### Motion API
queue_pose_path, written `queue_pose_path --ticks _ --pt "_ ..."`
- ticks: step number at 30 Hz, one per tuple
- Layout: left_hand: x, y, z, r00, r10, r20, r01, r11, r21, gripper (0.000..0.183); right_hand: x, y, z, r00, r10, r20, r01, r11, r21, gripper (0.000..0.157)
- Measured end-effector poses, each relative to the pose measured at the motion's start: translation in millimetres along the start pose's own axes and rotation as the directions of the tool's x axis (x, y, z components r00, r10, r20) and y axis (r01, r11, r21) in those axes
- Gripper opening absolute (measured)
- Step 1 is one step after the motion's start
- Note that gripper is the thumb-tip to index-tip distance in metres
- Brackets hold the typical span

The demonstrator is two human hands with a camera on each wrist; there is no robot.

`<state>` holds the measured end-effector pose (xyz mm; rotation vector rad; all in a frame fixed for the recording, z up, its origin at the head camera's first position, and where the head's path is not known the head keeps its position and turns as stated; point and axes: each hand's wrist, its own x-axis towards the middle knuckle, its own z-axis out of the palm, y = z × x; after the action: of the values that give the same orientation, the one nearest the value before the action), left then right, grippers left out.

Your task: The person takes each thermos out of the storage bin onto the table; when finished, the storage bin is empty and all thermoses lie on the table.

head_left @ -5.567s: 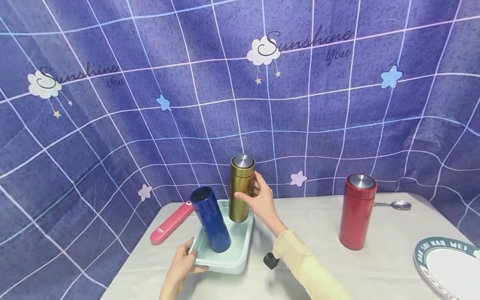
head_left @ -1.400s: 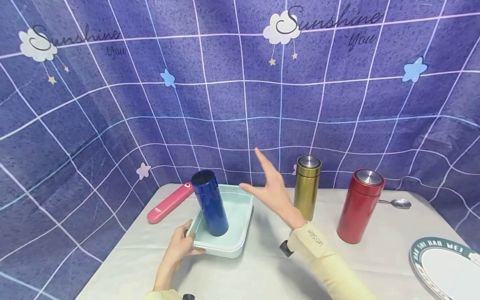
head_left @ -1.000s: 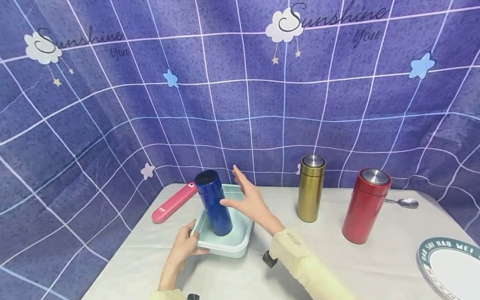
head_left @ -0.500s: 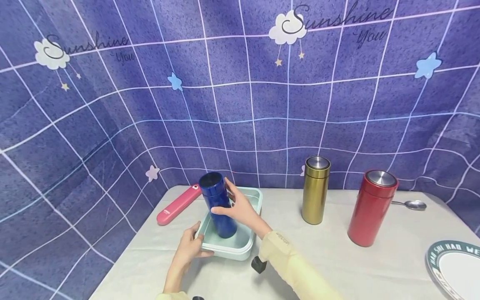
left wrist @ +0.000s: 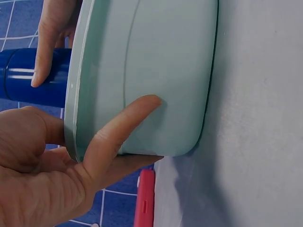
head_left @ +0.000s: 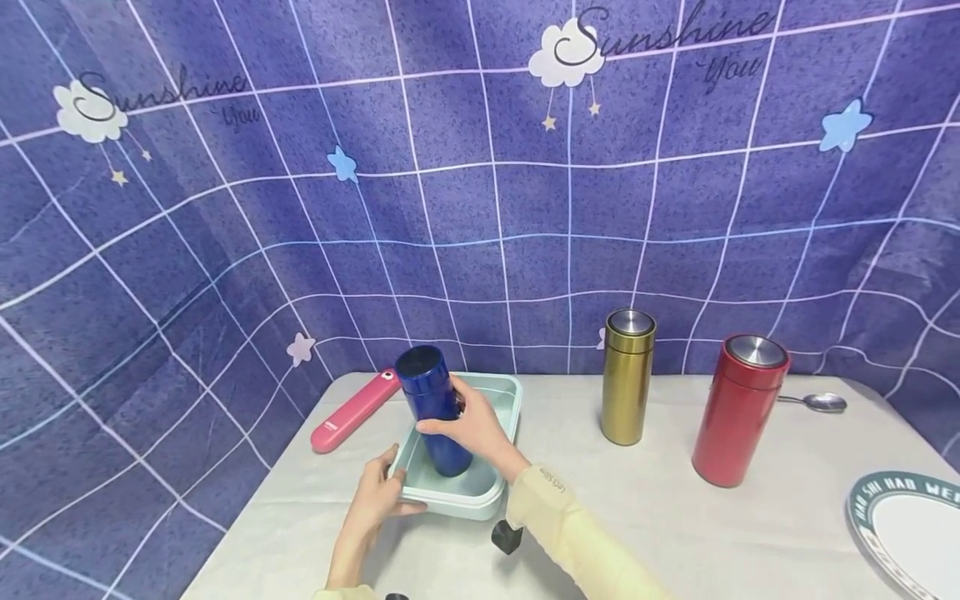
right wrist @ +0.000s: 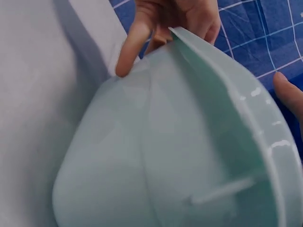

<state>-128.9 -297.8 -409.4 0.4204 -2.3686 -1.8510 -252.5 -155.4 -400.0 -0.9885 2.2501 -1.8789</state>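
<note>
A blue thermos bottle (head_left: 427,402) stands inside a pale green plastic container (head_left: 450,505), leaning slightly in the head view. My right hand (head_left: 480,427) holds it around the body, thumb on the near side and fingers behind. With my left hand (head_left: 375,493) I grip the container's near left corner, thumb against the outer wall. The left wrist view shows that left thumb on the container's wall (left wrist: 165,56) and the blue bottle (left wrist: 28,78) beyond the rim. Only a fingertip of my right hand (right wrist: 291,97) enters the right wrist view; the container hides most of the bottle there.
A gold thermos (head_left: 628,387) and a red thermos (head_left: 738,417) stand to the right on the white-covered table (head_left: 585,500). Behind the red one lies a spoon (head_left: 825,403). A plate (head_left: 870,517) sits far right. Left of the container lies a pink case (head_left: 356,412); a patterned curtain hangs behind.
The gold thermos, earlier in my right hand at the container, now stands beside the red one. My right hand came back left and took hold of the blue thermos. My left hand stayed put.
</note>
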Motion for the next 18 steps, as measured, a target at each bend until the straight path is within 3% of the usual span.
queue_pose_path --ticks 8,18 --pt "0.0 -0.7 3.7 1.000 0.007 0.001 -0.007 1.000 -0.008 0.054 -6.9 -2.1 -2.7 0.998 0.017 -0.065 -0.016 1.000 0.009 0.073" --pt "0.5 -1.6 0.3 0.999 0.035 -0.007 -0.035 0.999 -0.011 0.052 -12.6 -22.0 -13.4 0.998 0.012 -0.059 -0.005 0.995 0.102 0.071"
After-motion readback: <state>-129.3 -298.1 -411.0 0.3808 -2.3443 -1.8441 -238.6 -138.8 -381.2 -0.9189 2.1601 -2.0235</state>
